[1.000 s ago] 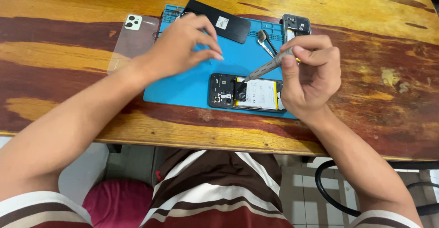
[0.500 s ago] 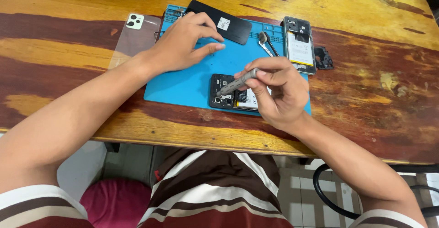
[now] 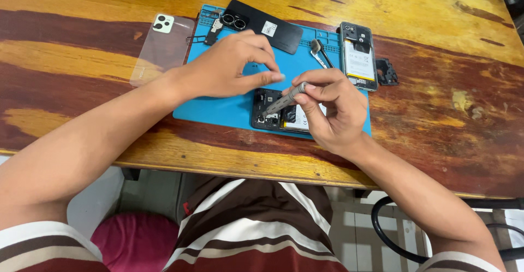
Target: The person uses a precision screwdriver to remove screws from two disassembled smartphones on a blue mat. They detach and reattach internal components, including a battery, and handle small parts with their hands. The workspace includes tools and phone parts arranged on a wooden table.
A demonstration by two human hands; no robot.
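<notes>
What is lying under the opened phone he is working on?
The opened phone lies on a blue work mat on the wooden table. The right hand covers the phone's far end.
</notes>
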